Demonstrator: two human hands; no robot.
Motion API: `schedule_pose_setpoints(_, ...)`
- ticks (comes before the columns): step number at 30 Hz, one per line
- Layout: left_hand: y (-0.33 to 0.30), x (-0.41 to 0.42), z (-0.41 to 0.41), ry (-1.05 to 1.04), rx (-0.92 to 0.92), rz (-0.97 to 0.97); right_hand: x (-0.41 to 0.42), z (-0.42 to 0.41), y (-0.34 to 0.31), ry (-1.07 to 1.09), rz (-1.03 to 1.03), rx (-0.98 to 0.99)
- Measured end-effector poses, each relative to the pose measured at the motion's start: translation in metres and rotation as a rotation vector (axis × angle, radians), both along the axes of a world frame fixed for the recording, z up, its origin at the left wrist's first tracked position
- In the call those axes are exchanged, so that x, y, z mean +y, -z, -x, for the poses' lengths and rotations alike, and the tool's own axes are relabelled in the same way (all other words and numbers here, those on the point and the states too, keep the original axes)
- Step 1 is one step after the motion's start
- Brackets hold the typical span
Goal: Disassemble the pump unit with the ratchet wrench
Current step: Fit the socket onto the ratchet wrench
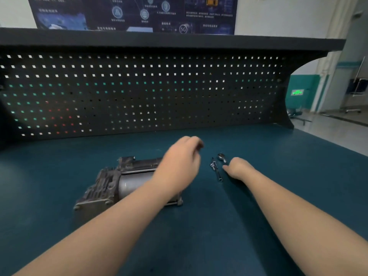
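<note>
- Workbench top (258, 226): dark teal mat, black pegboard (139, 92) behind, blue poster (131, 14) above.
- Pump unit (111, 184): lying left of centre.
- Ratchet wrench (221, 157): right of pump, beside a socket extension (217, 170).
- Left hand (179, 164): above pump, fingers loosely curled, holding nothing.
- Right hand (238, 168): on the wrench handle; grip unclear.

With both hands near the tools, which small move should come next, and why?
Probably the right hand should close on the ratchet wrench. The wrench lies on the bench just beyond this hand's fingers, seemingly not yet gripped, beside an extension bar. The left hand hovers over the pump, holding nothing visible.
</note>
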State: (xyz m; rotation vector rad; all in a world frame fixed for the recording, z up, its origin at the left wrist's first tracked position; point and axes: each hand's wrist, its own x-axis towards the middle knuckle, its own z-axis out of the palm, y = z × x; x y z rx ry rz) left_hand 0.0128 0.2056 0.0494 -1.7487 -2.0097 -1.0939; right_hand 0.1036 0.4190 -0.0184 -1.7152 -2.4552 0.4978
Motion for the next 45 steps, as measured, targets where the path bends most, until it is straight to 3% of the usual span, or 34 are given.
schedule_pose_setpoints(3, 0.0, 0.075, -0.008, -0.093, -0.148, 0.394, -0.001, 0.0, 0.002, -0.032, 0.011, -0.029)
schedule_pose_setpoints(5, 0.006, 0.114, -0.008, -0.202, -0.09, 0.598, -0.001, -0.005, 0.002, -0.055, 0.034, -0.002)
schedule_pose_setpoints(7, 0.018, 0.14, -0.004, -0.274, -0.002, 0.731, 0.0, -0.009, 0.004, -0.026, 0.051, 0.099)
schedule_pose_setpoints(10, 0.036, 0.161, 0.0, -0.304, -0.045, 0.798, -0.002, -0.018, 0.006, -0.018, 0.011, 0.26)
schedule_pose_setpoints(16, 0.055, 0.165, 0.0, -0.36, -0.381, 0.674, -0.009, -0.036, 0.012, -0.081, 0.044, 0.523)
schedule_pose_setpoints(22, 0.049, 0.158, -0.009, -0.376, -0.372, 0.612, -0.031, -0.032, 0.0, -0.069, 0.324, 0.942)
schedule_pose_setpoints(26, 0.044, 0.149, -0.014, -0.376, -0.371, 0.575, -0.053, -0.032, -0.017, -0.098, 0.407, 1.14)
schedule_pose_setpoints(29, 0.03, 0.137, -0.016, -0.359, -0.534, 0.409, -0.072, -0.034, -0.03, -0.142, 0.425, 1.239)
schedule_pose_setpoints(33, 0.01, 0.098, -0.019, -0.159, -0.834, 0.206, -0.096, -0.037, -0.032, -0.207, 0.555, 1.448)
schedule_pose_setpoints(36, 0.003, 0.054, -0.019, 0.043, -0.974, 0.043, -0.109, -0.038, -0.024, -0.215, 0.626, 1.471)
schedule_pose_setpoints(39, -0.002, 0.004, -0.006, 0.21, -0.816, -0.012, -0.121, -0.035, -0.016, -0.261, 0.572, 1.386)
schedule_pose_setpoints(42, 0.006, -0.032, 0.014, 0.124, -0.586, 0.004, -0.131, -0.03, -0.014, -0.347, 0.46, 1.263)
schedule_pose_setpoints(45, 0.022, -0.048, 0.029, 0.046, -0.544, -0.018, -0.138, -0.028, -0.018, -0.412, 0.339, 1.044)
